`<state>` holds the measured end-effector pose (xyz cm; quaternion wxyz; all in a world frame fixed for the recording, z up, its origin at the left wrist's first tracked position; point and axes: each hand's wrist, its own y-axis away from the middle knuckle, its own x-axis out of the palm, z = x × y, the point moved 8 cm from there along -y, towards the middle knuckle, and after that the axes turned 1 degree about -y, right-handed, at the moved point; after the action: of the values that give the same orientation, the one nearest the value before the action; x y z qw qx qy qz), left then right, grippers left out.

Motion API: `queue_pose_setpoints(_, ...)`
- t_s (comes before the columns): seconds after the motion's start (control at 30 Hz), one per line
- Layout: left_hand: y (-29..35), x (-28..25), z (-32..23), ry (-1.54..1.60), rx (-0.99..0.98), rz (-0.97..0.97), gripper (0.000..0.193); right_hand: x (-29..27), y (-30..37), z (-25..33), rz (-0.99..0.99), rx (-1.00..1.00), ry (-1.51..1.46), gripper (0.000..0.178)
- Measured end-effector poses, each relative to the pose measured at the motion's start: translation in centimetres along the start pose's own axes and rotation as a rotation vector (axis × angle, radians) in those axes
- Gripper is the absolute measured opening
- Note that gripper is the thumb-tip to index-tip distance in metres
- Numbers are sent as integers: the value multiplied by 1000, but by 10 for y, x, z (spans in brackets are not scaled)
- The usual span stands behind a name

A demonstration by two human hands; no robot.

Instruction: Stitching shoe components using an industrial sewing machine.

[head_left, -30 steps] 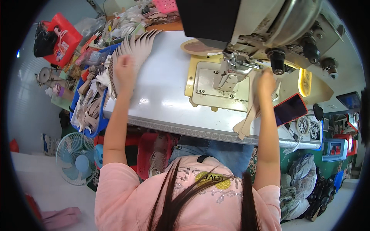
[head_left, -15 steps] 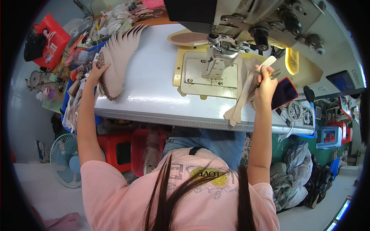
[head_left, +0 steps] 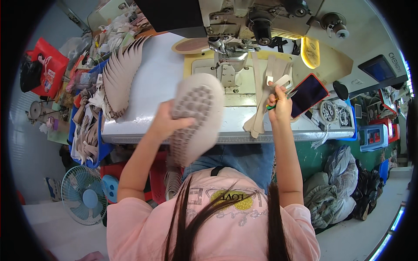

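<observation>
My left hand [head_left: 167, 124] grips a beige shoe upper piece [head_left: 207, 117] with a woven-looking patch, held above the table's front edge and blurred by motion. The thumb lies across the woven patch. A fanned stack of similar beige pieces [head_left: 124, 71] lies at the table's left. My right hand [head_left: 282, 104] is closed around small scissors [head_left: 271, 106] with green on the handles, and its fingers also pinch a short beige strap [head_left: 284, 81]. Beneath and beside that hand, long beige straps [head_left: 260, 115] lie across the table, their ends near the front edge.
A sewing machine head [head_left: 233, 58] stands over its metal plate beyond my hands. To the right lie a red-edged phone [head_left: 310, 95] and a bobbin tray [head_left: 328, 112]. A blue bin [head_left: 104, 149] of scraps hangs at the table's left, above a fan [head_left: 89, 198].
My left hand has left the stack and come right and nearer, bringing one upper piece with it. My right hand still holds the scissors and strap, a little lower in the picture.
</observation>
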<state>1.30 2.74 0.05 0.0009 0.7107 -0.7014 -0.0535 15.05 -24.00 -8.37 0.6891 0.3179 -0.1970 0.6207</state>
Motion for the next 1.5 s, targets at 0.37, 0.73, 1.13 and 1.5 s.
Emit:
queue_pose_setpoints(0.37,-171,177,48,364,-276,550,30,-15,16,-7,-144,-54,35,33)
queue_pose_setpoints(0.73,-183,169,66,452,-345,317,25,22,158,104,39,-991,601,4)
queue_pose_setpoints(1.13,-186,165,61,385,-213,222,28,119,258,193,1665,-478,-541,12)
queue_pose_setpoints(1.5,-114,161,-11,547,9,548,41,95,184,175,986,-623,70,10)
